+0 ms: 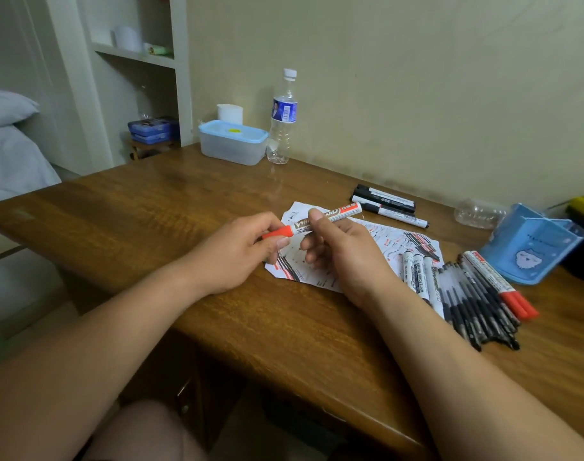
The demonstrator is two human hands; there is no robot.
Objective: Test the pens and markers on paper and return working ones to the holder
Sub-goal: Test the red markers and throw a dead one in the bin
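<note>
Between both hands, just over the scribbled paper (395, 239), the red marker (338, 212) lies level; it looks light, stiff and smooth, maybe slippery, so barrel and cap (279, 232) are the places to hold. The left hand (237, 252) has its fingers clamped round the cap and the right hand (345, 252) pinches the barrel just beside it, spare fingers curled underneath. The holder (530, 251) sits well right of the right fingers.

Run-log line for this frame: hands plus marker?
left hand: pinches red cap | right hand: grips whiteboard marker | marker: capped, over paper
</note>
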